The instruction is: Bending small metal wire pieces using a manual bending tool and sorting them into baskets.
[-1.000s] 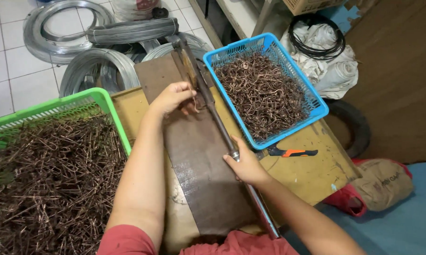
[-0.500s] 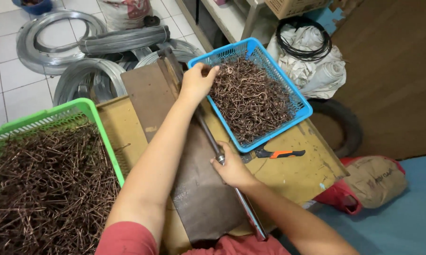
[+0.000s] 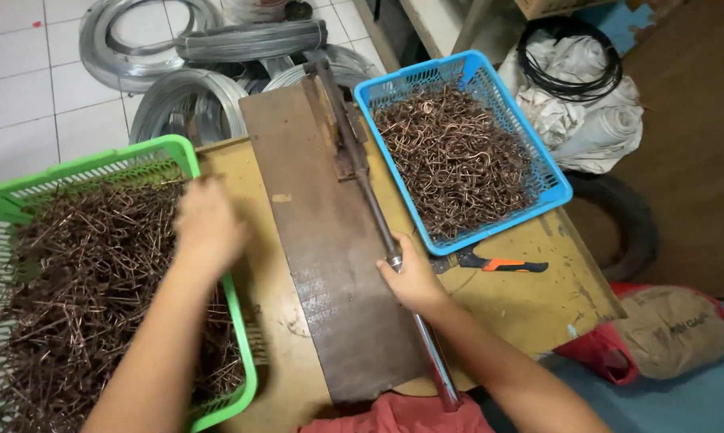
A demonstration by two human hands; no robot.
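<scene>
My right hand [image 3: 412,279] grips the long metal lever bar [image 3: 374,208] of a bending tool fixed on a dark wooden board [image 3: 314,240]. My left hand [image 3: 208,227] is blurred with motion and reaches over the rim of the green basket [image 3: 169,150], above the straight brown wire pieces [image 3: 81,297] that fill it. Whether it holds any wire I cannot tell. To the right of the board stands a blue basket [image 3: 556,190] full of bent brown wire hooks [image 3: 458,160].
The board and baskets rest on a worn yellow table [image 3: 530,301]. Orange-handled pliers [image 3: 494,263] lie beside the blue basket. Coils of grey wire [image 3: 177,56] lie on the tiled floor behind. White cloth with a black cable [image 3: 574,88] and a sack [image 3: 683,329] sit right.
My left hand has left the tool head and the blue basket and swung left to the green basket. My right hand has kept its hold on the lever.
</scene>
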